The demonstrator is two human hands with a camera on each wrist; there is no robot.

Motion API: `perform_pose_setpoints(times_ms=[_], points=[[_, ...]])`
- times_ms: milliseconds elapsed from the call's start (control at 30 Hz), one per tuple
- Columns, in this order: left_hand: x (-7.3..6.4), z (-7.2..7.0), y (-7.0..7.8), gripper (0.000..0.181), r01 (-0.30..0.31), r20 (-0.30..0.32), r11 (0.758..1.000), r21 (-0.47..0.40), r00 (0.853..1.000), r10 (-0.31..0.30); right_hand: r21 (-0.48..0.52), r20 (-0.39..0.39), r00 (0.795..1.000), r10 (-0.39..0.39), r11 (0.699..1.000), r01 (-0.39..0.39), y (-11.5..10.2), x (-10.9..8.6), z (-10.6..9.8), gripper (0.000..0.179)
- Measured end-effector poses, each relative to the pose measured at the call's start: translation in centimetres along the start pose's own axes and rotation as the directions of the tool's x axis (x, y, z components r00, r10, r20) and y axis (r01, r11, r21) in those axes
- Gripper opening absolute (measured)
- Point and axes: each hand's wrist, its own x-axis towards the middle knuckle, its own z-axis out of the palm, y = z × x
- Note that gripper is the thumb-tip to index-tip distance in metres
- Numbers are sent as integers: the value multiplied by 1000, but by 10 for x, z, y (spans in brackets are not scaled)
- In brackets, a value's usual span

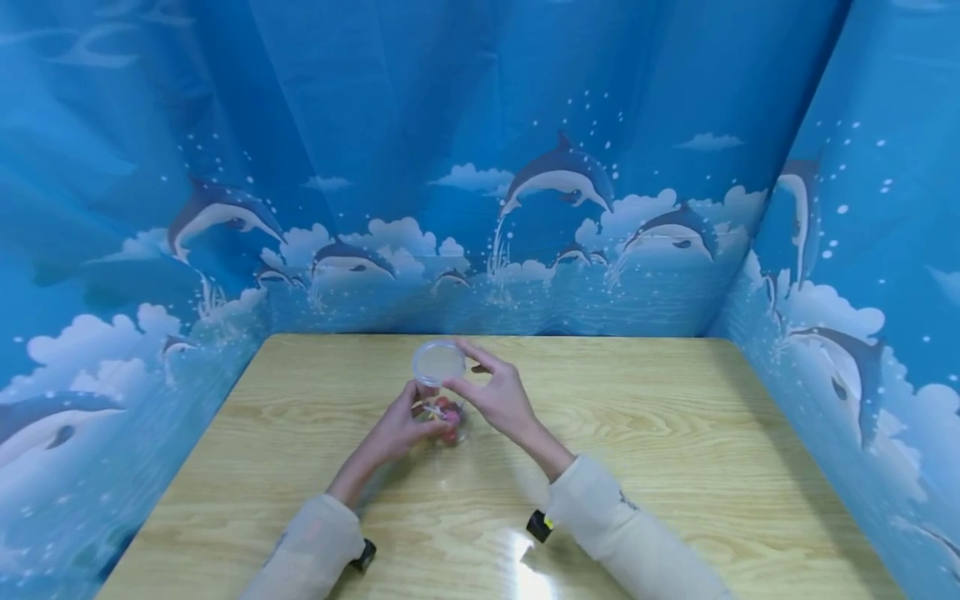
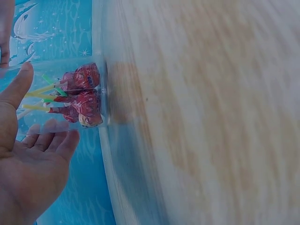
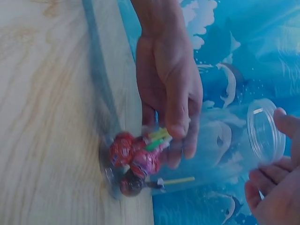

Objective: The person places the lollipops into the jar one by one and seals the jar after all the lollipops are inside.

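A tall clear plastic jar (image 3: pixel 211 136) stands upright on the table, with several lollipops (image 2: pixel 86 96) in red wrappers at its bottom. Their sticks are yellow, green and white. My left hand (image 1: pixel 399 427) holds the jar around its lower half, thumb on one side and fingers on the other. At the jar's top is a round clear lid (image 1: pixel 439 364). My right hand (image 1: pixel 504 400) grips the lid's rim between thumb and fingers. Whether the lid sits fully on the mouth I cannot tell.
The wood-grain table (image 1: pixel 637 417) reaches back to a blue curtain (image 1: pixel 420 125) printed with dolphins and clouds, which also hangs along both sides. Small black devices are on both wrists, the right one (image 1: pixel 539 526) close above the table.
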Motion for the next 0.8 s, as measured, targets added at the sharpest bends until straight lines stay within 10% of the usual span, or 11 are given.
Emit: perform_pose_setpoints(times_ms=[800], points=[[-1, 11, 4, 72, -12, -89, 999, 53, 996, 16, -166, -319, 945, -78, 986, 25, -10, -17, 30, 59]])
